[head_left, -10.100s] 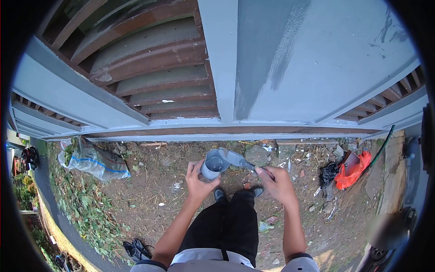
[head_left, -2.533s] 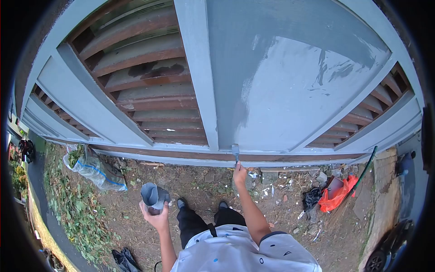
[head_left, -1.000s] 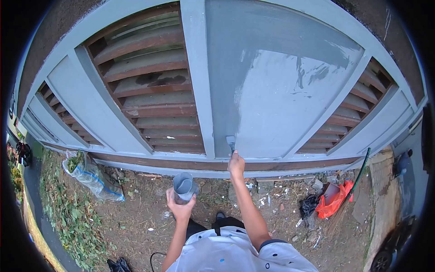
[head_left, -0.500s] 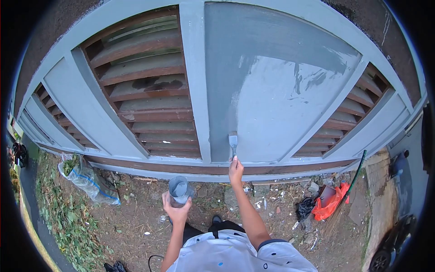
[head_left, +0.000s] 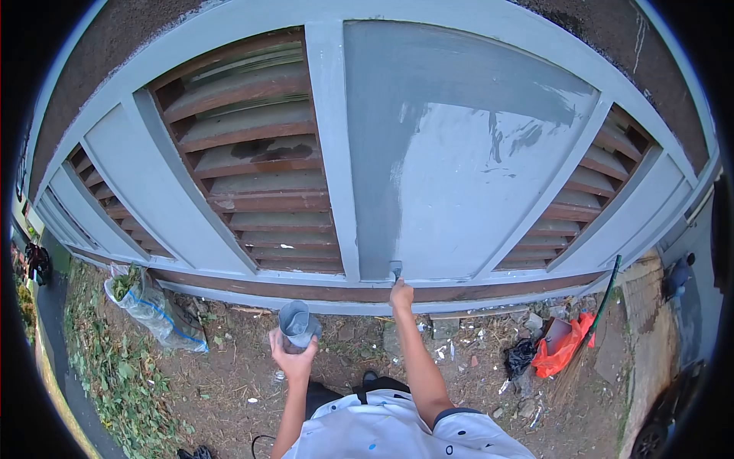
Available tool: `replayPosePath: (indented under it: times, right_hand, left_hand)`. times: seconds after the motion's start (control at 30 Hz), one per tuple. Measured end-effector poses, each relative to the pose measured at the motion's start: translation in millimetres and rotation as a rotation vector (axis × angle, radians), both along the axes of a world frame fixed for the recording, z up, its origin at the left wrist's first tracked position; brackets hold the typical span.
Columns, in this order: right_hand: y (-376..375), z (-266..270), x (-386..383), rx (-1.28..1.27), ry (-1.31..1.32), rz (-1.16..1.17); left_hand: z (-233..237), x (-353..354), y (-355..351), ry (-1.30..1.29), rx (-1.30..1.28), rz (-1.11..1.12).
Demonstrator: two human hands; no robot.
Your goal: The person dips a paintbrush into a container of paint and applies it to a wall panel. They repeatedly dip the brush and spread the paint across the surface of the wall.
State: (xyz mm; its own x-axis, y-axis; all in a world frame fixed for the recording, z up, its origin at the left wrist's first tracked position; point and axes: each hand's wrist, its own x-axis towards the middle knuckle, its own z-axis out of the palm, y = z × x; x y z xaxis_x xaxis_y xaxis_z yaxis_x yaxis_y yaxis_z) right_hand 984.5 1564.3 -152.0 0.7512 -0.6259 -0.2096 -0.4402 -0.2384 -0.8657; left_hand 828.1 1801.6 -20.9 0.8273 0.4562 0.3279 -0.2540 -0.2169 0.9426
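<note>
Within right hand point(head_left: 401, 294), brush point(head_left: 396, 268) half-hidden

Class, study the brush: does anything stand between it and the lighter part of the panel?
Nothing visible does: the brush, held in the right hand, is low on the panel, beside its lighter part.

Wearing white shirt point(head_left: 405, 430), blue and black marks point(head_left: 372, 449) dotting it. Dark trim point(head_left: 456, 411) edging right sleeve point(head_left: 468, 427); dark trousers point(head_left: 323, 395) showing.

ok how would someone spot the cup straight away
Find the large louvred vent, left of the two-toned panel. Below it, the left hand grips the cup: gray, round and open-topped, unlike the paintbrush in the right hand.
</note>
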Motion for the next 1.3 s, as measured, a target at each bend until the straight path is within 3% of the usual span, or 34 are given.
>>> replayPosePath:
  times: [0.07, 0.1, 0.17, 0.33, 0.4, 0.47, 0.63, 0.73, 0.83, 0.9, 1.1, 1.17, 1.2, 1.3]
  right_hand:
    - [0, 93, -4, 0.393, -0.048, 0.023]
    - [1, 121, -9, 0.393, -0.058, 0.020]
    - [0, 167, -19, 0.622, -0.255, 0.107]
    - [0, 269, -22, 0.567, -0.467, 0.229]
    - [-1, 283, -22, 0.526, -0.541, 0.273]
    - [-2, 301, -19, 0.480, -0.610, 0.326]
    - [3, 349, 5, 0.291, -0.996, 0.388]
    - [6, 350, 23, 0.330, -0.900, 0.297]
    - [8, 315, 18, 0.455, -0.794, 0.253]
    - [11, 281, 7, 0.589, -0.692, 0.187]
    - [30, 142, -21, 0.504, -0.417, 0.044]
    - [32, 121, -25, 0.546, -0.349, 0.024]
    - [31, 116, -26, 0.586, -0.276, -0.004]
    - [29, 170, -28, 0.653, -0.352, 0.046]
  left_hand:
    - [-3, 3, 2, -0.021, 0.104, 0.018]
    - [-2, 4, 1, -0.030, 0.104, 0.014]
    - [0, 4, -2, -0.065, 0.014, -0.008]
    - [3, 4, -3, -0.029, 0.107, 0.000]
    - [1, 7, -2, -0.043, 0.135, -0.002]
    - [-3, 8, -3, -0.061, 0.003, -0.038]
    - [-4, 10, 0, -0.058, 0.027, -0.047]
    - [1, 10, 1, -0.060, 0.023, -0.037]
    - [-1, 10, 6, -0.084, 0.055, 0.001]
    - [-3, 12, 9, -0.111, 0.062, 0.026]
    - [-4, 7, 14, -0.051, 0.065, 0.072]
    - [-9, 7, 16, -0.086, 0.167, 0.099]
    - [-6, 7, 15, -0.089, 0.167, 0.101]
    - [0, 7, 8, -0.029, 0.048, 0.072]
